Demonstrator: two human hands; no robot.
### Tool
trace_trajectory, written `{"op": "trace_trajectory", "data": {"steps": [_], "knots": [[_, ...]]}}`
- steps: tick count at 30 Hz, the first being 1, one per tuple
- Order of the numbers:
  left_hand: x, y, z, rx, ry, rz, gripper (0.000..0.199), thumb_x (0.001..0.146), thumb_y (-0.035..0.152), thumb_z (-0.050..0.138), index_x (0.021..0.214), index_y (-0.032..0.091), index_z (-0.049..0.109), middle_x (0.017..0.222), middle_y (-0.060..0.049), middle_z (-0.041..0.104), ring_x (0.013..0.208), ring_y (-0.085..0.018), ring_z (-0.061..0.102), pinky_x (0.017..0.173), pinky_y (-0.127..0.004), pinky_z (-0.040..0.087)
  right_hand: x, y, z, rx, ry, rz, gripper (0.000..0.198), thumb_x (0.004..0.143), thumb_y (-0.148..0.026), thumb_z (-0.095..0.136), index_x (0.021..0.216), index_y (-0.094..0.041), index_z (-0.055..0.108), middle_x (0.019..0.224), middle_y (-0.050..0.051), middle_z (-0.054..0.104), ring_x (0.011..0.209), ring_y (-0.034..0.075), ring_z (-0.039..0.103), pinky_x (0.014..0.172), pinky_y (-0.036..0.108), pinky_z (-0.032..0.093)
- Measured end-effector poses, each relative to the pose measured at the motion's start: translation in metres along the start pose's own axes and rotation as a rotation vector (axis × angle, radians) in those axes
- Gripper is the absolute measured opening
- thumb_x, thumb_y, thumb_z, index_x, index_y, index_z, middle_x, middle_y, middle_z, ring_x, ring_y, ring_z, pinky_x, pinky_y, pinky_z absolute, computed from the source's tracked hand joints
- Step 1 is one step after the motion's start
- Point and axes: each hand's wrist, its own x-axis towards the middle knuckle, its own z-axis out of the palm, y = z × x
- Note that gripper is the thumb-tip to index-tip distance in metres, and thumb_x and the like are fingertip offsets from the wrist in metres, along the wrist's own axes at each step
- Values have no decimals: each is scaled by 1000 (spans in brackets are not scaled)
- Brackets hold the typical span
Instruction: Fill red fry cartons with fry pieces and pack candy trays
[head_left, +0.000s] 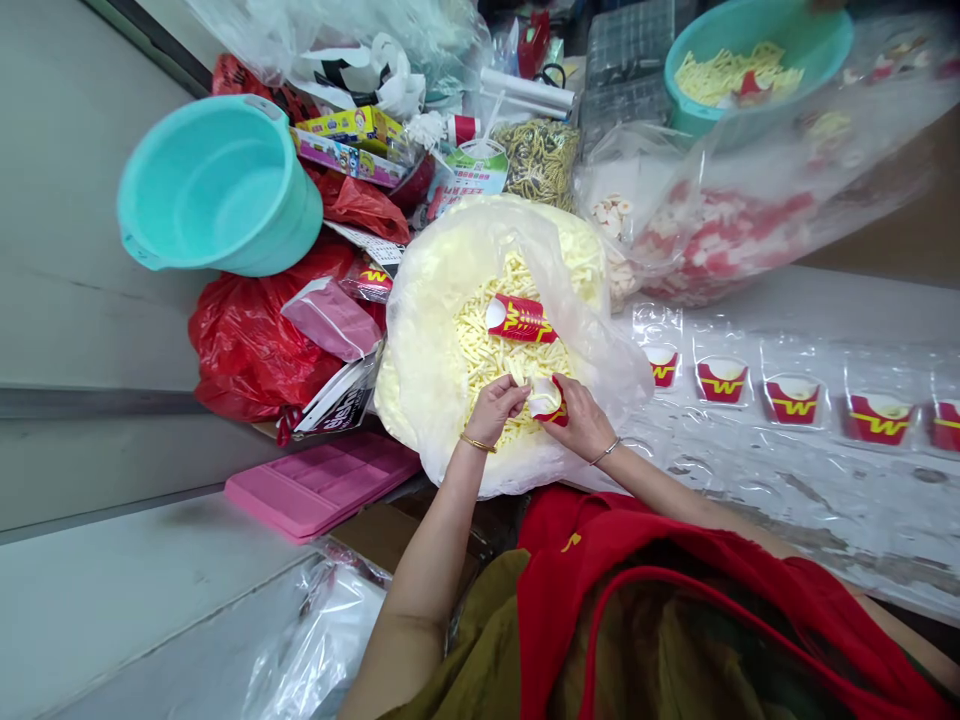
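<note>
My right hand (581, 415) grips a small red french fry carton (550, 402) with a yellow mark, its white inside facing up. Beside it, my left hand (495, 412) has its fingers pinched together on pale fry-shaped sticks, close to the carton's mouth. Both hands are over a big open plastic bag (420, 300), which is full of loose pale yellow fry-shaped sticks (480, 345). On top of those sticks, just beyond my hands, lies a nested stack of red cartons (520, 318). My fingers partly cover the held carton.
Several filled-looking red cartons in clear blister trays (721, 380) line the right side. A turquoise tub (217, 190) stands at the left above a red bag (255, 330) and pink trays (315, 485). Back right, another tub (682, 100) holds sticks, near a clear bag of red-and-white pieces (720, 240).
</note>
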Motion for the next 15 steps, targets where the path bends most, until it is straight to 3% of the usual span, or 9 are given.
{"op": "trace_trajectory", "data": {"steps": [6, 11, 15], "knots": [[2, -9, 7, 372, 20, 90, 24, 73, 35, 62, 67, 16, 49, 52, 8, 35, 48, -5, 31, 48, -19, 24, 0, -7, -5, -7, 18, -4, 70, 78, -33, 63, 136, -16, 28, 126, 16, 47, 116, 30, 46, 96, 49, 43], [-5, 2, 14, 741, -5, 178, 22, 78, 36, 59, 90, 18, 61, 63, 4, 52, 55, -9, 45, 56, -22, 34, -1, 2, -9, -40, 21, -13, 71, 77, -30, 62, 137, -17, 27, 126, 16, 47, 115, 32, 46, 94, 52, 43], [-8, 4, 35, 1053, 76, 248, 19, 85, 30, 50, 77, 18, 62, 69, -2, 58, 68, -14, 53, 65, -25, 38, -4, 6, -9, -48, -2, -40, 71, 76, -25, 61, 138, -18, 27, 125, 15, 48, 114, 32, 46, 93, 52, 43]]}}
